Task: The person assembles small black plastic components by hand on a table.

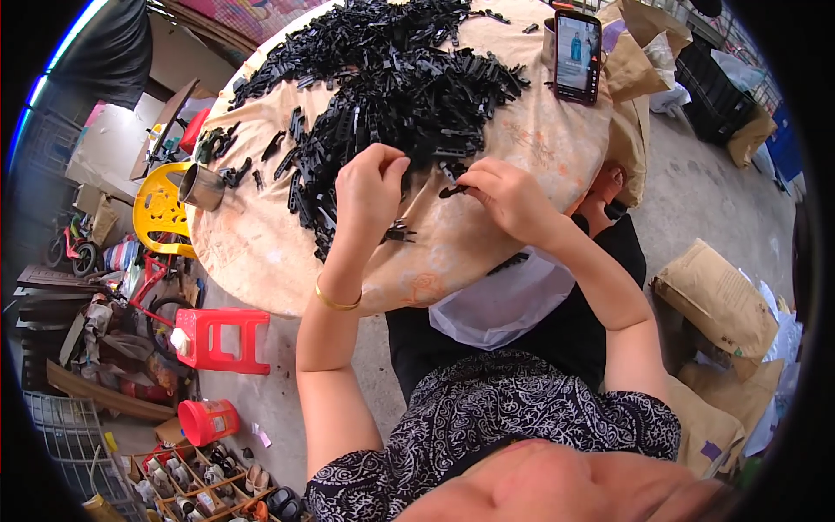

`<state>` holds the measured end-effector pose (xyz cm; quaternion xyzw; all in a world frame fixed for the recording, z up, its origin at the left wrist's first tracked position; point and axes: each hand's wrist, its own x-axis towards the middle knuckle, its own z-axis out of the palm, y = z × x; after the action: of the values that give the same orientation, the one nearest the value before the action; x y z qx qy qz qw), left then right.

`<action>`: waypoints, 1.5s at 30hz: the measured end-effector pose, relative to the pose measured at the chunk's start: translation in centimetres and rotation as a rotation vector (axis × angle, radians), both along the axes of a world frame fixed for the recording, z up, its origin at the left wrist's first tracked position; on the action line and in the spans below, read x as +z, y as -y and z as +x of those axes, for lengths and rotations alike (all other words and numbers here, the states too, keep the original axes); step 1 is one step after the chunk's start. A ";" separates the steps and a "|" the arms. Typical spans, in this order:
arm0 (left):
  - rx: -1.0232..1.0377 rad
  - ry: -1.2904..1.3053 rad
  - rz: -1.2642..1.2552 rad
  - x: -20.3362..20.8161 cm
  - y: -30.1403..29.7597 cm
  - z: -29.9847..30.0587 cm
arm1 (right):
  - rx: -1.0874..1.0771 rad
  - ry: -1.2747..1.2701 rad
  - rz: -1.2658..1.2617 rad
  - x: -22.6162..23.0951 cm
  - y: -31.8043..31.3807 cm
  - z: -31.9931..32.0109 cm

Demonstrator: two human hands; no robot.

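A large heap of small black plastic pieces (391, 104) covers much of the round table (252, 252), which has a pale orange cloth. My right hand (509, 198) pinches one small black plastic piece (451, 190) just in front of the heap. To its left, my left hand (370, 187), with a gold bangle on the wrist, is closed over the heap's near edge. Its fingertips are pressed together, and what they hold, if anything, cannot be made out. A few loose black pieces (399, 233) lie on the cloth beside that wrist.
A phone (577, 56) leans against a cup at the table's far right. A metal cup (202, 187) stands at the left rim. In my lap rests a white plastic bag (500, 304). Red stool (228, 341) and yellow chair (161, 209) stand left; paper sacks (718, 296) lie right.
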<state>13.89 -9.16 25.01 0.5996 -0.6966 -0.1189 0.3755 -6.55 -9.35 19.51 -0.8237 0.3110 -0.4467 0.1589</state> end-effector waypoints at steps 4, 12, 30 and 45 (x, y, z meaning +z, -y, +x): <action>-0.308 -0.712 0.480 -0.1 0.2 -0.5 | 0.051 0.110 -0.061 0.8 -0.3 -0.1; -0.377 -0.658 0.508 -0.3 -0.4 -1.7 | -0.018 0.163 -0.058 0.7 -0.5 -0.3; -0.448 -0.130 0.098 -0.8 -1.7 -2.7 | 0.109 0.142 0.313 2.0 -0.2 -1.7; -0.539 -0.168 0.164 -0.9 0.6 -1.8 | 0.403 -0.247 0.632 3.3 -1.4 -5.7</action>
<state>12.08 -9.80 24.15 0.4093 -0.7853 -0.3197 0.3370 -12.21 -7.90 22.80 -0.8263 0.2821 -0.1861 0.4505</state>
